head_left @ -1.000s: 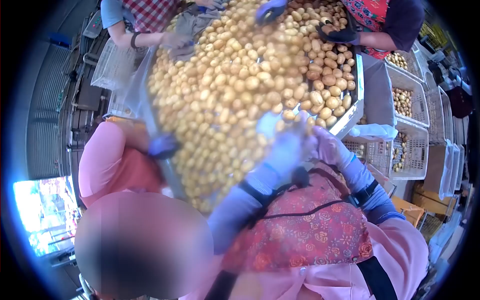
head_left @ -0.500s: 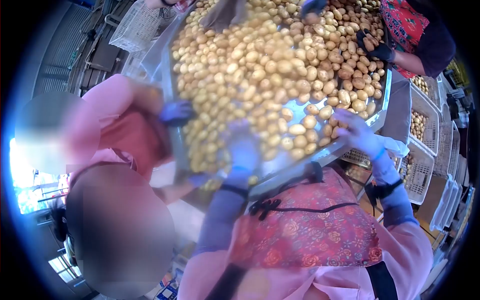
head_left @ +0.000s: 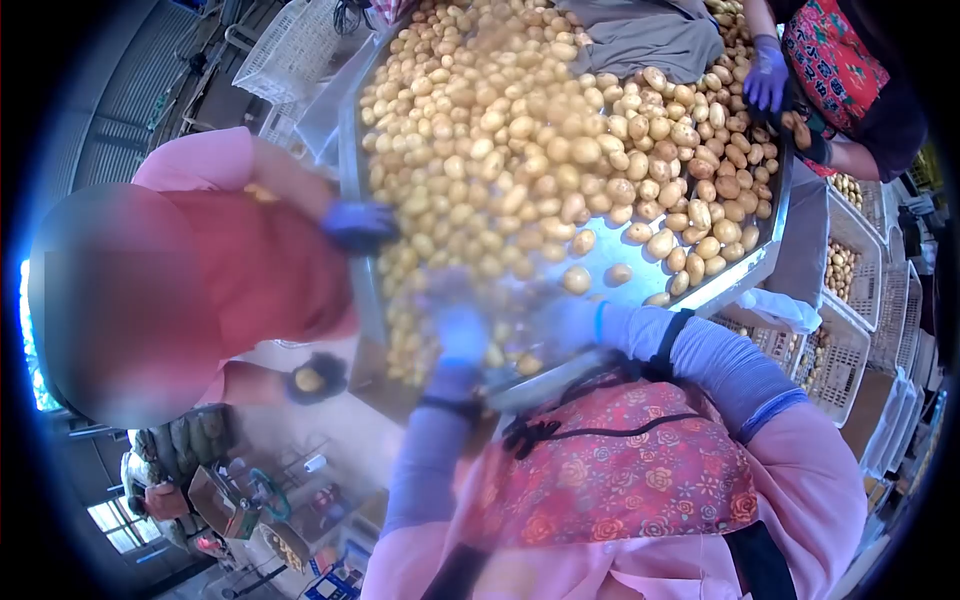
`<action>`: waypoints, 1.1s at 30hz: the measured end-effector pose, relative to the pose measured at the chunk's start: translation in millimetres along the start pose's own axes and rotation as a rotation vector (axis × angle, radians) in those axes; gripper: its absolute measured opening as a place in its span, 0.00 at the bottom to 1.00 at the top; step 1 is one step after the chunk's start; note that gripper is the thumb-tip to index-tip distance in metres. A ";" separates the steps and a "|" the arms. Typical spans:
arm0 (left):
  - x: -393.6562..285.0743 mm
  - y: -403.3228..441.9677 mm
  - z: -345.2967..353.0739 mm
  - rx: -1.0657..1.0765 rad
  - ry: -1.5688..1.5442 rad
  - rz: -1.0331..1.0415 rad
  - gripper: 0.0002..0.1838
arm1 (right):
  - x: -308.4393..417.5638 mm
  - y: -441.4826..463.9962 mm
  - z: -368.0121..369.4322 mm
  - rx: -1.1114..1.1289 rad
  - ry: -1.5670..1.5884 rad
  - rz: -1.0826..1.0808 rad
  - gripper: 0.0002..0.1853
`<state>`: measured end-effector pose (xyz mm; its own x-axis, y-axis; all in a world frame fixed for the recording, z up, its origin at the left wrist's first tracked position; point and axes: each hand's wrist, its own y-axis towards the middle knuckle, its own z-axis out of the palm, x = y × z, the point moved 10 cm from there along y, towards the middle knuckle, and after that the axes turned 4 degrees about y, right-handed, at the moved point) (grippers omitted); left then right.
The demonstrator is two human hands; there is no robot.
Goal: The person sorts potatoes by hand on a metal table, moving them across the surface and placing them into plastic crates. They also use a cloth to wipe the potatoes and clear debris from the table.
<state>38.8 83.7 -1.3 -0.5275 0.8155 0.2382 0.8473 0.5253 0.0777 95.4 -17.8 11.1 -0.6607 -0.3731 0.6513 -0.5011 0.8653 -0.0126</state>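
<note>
Many potatoes (head_left: 520, 150) lie heaped on a metal table (head_left: 765, 255) with a raised rim. My left hand (head_left: 458, 322), in a purple glove, is over the potatoes near the table's close edge. My right hand (head_left: 568, 325), gloved the same way, is just right of it, close to the near rim. Both hands' fingers are blurred, so I cannot tell whether they hold potatoes. A few loose potatoes (head_left: 576, 280) lie on the bare metal beyond my right hand.
At left, a co-worker's purple glove (head_left: 360, 228) rests by the rim; their dark glove (head_left: 315, 378) holds a potato. Far right, another person's purple glove (head_left: 767, 75) is beside a dark glove with a potato. White crates (head_left: 840, 365) stand right; a grey cloth (head_left: 650, 40) lies across the far potatoes.
My right hand has moved left from the right rim toward my left hand. More bare metal shows on the right. The left co-worker's dark glove with a potato now shows beside the table.
</note>
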 end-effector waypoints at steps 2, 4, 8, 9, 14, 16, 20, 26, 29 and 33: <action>-27.3 1.1 20.1 0.129 -0.131 0.146 0.37 | 2.0 -7.4 -7.8 0.176 0.077 0.003 0.22; -31.7 -7.5 16.7 0.207 -0.330 0.277 0.39 | -0.7 -31.7 -47.6 0.082 0.314 -0.104 0.17; 4.2 34.9 -9.5 0.050 -0.238 0.149 0.44 | -84.7 -84.9 -172.8 -0.653 -0.466 0.463 0.20; -5.2 51.0 -6.5 0.031 -0.215 0.046 0.44 | -102.9 -80.8 -163.3 -0.570 -0.463 0.558 0.23; -80.7 66.1 15.7 0.067 -0.165 0.024 0.42 | -96.1 -61.3 -147.5 -0.468 -0.463 0.544 0.32; -81.7 28.2 -10.2 0.078 -0.315 0.267 0.41 | -80.4 -82.4 -139.0 -0.425 -0.481 0.509 0.32; -39.7 -24.8 -50.8 0.094 -0.298 0.415 0.40 | -52.1 -116.0 -104.5 -0.332 -0.441 0.526 0.30; 27.0 41.7 -26.7 -0.046 -0.222 -0.019 0.39 | -18.7 -33.3 -12.6 -0.182 0.052 0.278 0.28; 5.5 75.1 20.7 -0.045 -0.238 -0.030 0.39 | 5.5 -7.7 -9.2 -0.199 -0.095 0.073 0.27; -77.1 36.6 -3.6 0.048 0.181 0.417 0.42 | -29.9 -33.6 -32.4 0.235 0.130 0.406 0.22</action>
<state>110.7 39.1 -13.4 -0.1195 0.9065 0.4050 0.9789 0.1756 -0.1043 150.1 -24.9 16.7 -0.7611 0.0367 0.6476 -0.3402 0.8275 -0.4466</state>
